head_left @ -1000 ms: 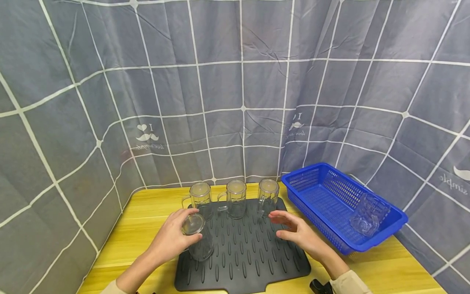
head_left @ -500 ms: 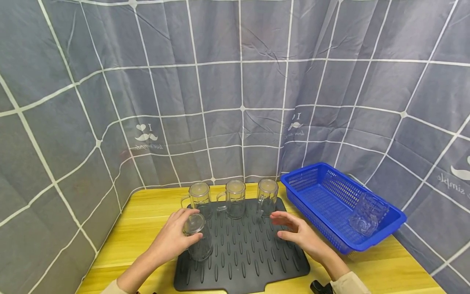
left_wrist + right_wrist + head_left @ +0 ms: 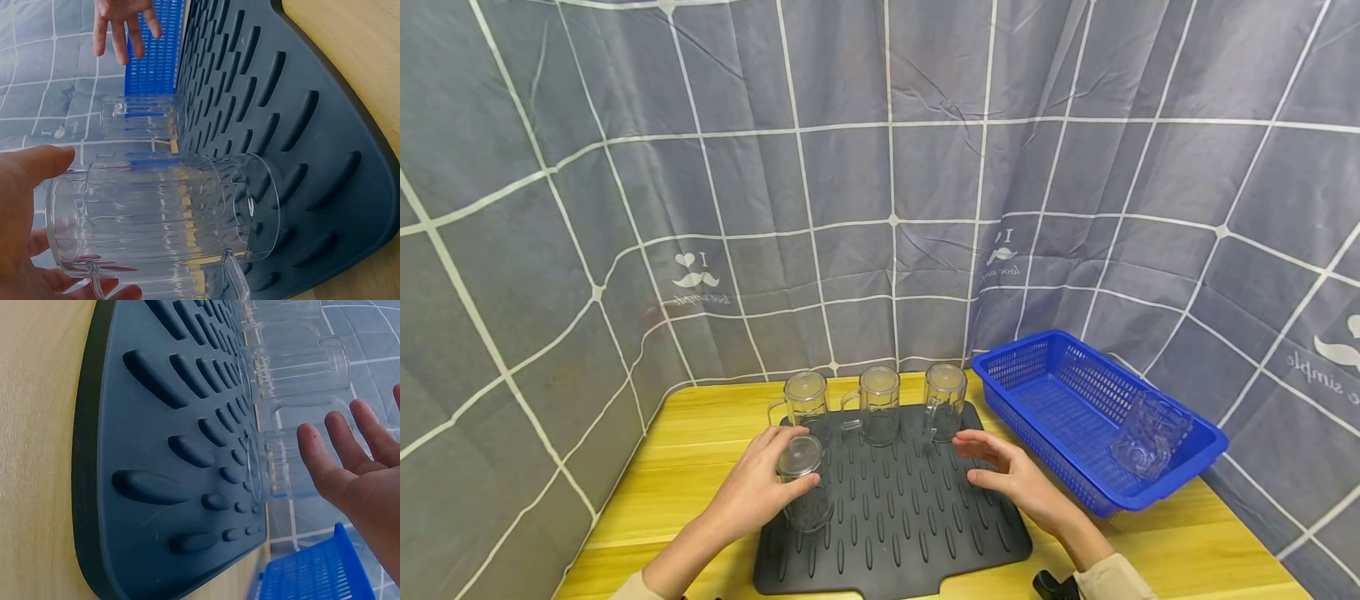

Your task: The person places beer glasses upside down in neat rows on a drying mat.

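In the head view, my left hand (image 3: 756, 479) holds an upside-down clear glass mug (image 3: 810, 504) near its upturned base. The mug's mouth is down on the black ridged mat (image 3: 895, 550), at the mat's left side. In the left wrist view, the thumb lies along the mug's base (image 3: 69, 212), with the fingers around the far side and the handle (image 3: 234, 275) below. My right hand (image 3: 1011, 479) hovers over the mat's right part, fingers spread and holding nothing. Beyond it stands another upside-down mug (image 3: 945, 404).
Two more inverted mugs, a middle one (image 3: 880, 408) and a left one (image 3: 806, 404), stand along the mat's back edge. To the right, a blue plastic basket (image 3: 1037, 450) has clear glassware (image 3: 1150, 437) lying inside. A grey checked curtain (image 3: 857, 183) hangs behind the yellow wooden table (image 3: 700, 425).
The held mug's base has shifted slightly right with my left hand, so the mug stands more upright. My right hand stays almost where it was. The whole head view has drifted slightly.
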`<state>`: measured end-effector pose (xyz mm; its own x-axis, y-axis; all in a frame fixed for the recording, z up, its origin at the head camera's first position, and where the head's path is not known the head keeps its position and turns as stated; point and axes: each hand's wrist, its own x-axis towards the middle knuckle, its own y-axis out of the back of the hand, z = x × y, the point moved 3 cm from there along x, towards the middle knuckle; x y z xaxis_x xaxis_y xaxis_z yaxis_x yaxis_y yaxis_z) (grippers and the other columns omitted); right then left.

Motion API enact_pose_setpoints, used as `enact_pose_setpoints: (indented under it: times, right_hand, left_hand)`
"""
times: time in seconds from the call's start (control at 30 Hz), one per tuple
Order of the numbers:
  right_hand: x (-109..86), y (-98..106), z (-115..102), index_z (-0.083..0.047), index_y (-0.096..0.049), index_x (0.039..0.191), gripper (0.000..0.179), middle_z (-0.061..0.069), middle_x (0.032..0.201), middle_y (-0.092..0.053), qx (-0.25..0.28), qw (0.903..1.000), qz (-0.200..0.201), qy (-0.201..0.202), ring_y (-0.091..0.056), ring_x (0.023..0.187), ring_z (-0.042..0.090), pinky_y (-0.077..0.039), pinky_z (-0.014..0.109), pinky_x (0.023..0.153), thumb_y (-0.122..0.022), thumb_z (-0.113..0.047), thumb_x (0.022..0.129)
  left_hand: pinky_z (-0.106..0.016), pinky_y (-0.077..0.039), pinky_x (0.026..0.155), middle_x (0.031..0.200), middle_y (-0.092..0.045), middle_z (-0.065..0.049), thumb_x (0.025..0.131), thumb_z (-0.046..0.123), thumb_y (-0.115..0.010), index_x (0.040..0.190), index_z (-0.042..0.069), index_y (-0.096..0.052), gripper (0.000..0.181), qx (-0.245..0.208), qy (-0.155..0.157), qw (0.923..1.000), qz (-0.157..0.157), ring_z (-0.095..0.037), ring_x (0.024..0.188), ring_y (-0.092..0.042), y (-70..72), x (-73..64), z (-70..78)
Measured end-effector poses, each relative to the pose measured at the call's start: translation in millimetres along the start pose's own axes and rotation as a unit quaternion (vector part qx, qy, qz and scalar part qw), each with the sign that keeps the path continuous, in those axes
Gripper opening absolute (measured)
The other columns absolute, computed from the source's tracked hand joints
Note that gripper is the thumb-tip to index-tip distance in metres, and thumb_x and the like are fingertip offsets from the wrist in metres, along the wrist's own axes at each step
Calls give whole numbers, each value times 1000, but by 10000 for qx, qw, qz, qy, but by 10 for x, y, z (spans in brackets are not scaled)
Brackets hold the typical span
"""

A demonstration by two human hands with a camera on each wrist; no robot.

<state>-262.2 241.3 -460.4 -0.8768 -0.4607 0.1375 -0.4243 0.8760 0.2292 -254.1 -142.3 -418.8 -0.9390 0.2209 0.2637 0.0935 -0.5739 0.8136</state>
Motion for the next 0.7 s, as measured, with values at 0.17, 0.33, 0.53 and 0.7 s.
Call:
enact_pose_setpoints:
  times: [0.17,0.33,0.53,0.7]
  right_hand:
    - [17,-4,-1,-14,-43,151,53,17,151,-46,30,10000,9,32,-39,142,45,-50,26,98,-62,-15,101]
    - [23,-8,-12,-15,-42,151,54,17,152,-45,4,10000,-9,-39,-38,142,45,-50,26,99,-61,-17,101]
    - [22,3,-47,-15,-41,152,54,16,152,-45,-39,10000,-42,-35,-38,142,45,-49,27,99,-60,-17,102]
    - [26,37,-88,-16,-42,152,54,16,151,-47,-162,9998,66,29,-40,141,46,-49,28,98,-61,-17,101]
  left_hand:
    - [-53,-50,96,136,-56,-2,83,58,-77,141,25,-54,70,-60,75,9999,-93,-28,126,-53,-8,-7,-5]
    - [-56,-49,98,139,-55,-3,83,60,-75,142,25,-53,72,-79,108,9998,-139,-29,129,-52,1,-17,-4]
    - [-59,-46,102,144,-52,-4,83,59,-76,142,25,-53,72,-103,75,9999,-64,-32,137,-47,19,-31,12]
    - [-62,-43,104,148,-48,-4,83,60,-75,142,26,-53,71,-114,-99,9999,72,-33,141,-41,31,-27,53]
